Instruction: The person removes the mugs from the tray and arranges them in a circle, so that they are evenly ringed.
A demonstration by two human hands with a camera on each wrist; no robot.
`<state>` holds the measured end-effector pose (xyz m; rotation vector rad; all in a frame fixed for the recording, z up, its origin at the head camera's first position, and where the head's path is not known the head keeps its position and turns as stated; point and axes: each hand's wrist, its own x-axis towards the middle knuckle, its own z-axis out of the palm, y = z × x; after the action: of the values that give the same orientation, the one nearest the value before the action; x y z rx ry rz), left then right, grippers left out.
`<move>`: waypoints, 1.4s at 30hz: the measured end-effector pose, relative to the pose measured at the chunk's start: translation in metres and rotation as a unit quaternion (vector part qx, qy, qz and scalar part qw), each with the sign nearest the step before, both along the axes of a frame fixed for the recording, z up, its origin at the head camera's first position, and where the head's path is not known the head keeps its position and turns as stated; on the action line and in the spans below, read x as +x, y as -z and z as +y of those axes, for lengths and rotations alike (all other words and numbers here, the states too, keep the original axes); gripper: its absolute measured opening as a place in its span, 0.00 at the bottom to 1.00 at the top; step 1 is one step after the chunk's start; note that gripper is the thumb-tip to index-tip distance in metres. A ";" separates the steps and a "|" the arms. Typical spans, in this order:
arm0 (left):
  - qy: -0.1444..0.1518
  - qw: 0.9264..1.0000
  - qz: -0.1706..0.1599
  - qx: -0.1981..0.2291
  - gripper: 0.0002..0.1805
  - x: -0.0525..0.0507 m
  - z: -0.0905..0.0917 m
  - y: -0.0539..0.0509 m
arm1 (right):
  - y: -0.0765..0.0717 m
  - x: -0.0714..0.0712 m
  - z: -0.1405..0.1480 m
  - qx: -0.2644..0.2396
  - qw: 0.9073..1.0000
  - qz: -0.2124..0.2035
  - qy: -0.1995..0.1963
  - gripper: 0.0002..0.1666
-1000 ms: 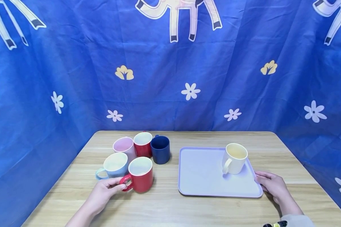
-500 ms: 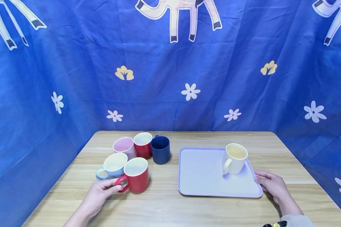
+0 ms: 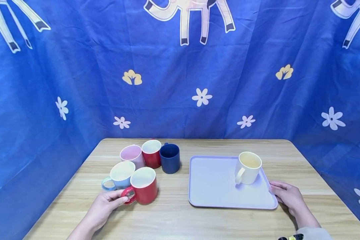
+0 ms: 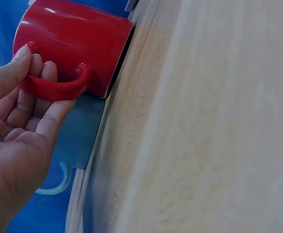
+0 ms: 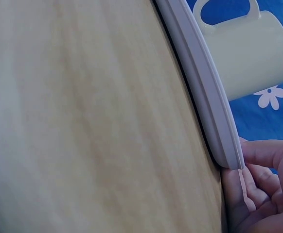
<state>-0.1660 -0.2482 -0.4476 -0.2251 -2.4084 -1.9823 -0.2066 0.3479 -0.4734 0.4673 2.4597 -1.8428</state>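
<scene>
By its handle, my left hand (image 3: 103,207) holds a red mug (image 3: 147,188) with a white inside. The thumb and curled fingers (image 4: 49,119) pinch that handle in the left wrist view. The mug is upright, its base at the table surface, close in front of a light blue mug (image 3: 121,176). On the right, my right hand (image 3: 288,196) grips the near right edge of a lilac tray (image 3: 216,186). Its thumb (image 5: 263,153) lies on the rim in the right wrist view, with the other fingers lower. A cream mug (image 3: 248,168) stands upright on the tray's right side.
Behind the light blue mug stand a pink mug (image 3: 132,156), a second red mug (image 3: 151,153) and a dark blue mug (image 3: 169,158), close together. Bare wooden table (image 3: 174,220) lies between the mugs and the tray. A blue patterned curtain (image 3: 168,110) hangs behind the table.
My left hand and the red mug have shifted slightly left, nearer the light blue mug, then stayed about still over the last half second. The right hand and tray have not moved.
</scene>
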 end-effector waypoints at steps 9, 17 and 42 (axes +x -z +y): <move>0.018 0.999 -0.007 0.029 0.14 0.000 -0.003 0.003 | 0.001 0.000 0.001 0.002 1.000 0.001 -0.003 0.32; 0.027 0.999 -0.012 0.035 0.16 0.000 -0.004 0.004 | 0.002 -0.001 0.002 0.005 1.000 0.002 -0.003 0.33; -0.030 0.985 0.146 0.085 0.24 -0.003 0.004 -0.043 | 0.000 -0.001 0.001 -0.001 1.000 -0.001 -0.003 0.32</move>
<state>-0.1691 -0.2438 -0.4043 -0.4016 -2.0342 -1.9569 -0.2074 0.3486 -0.4737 0.4620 2.4549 -1.8416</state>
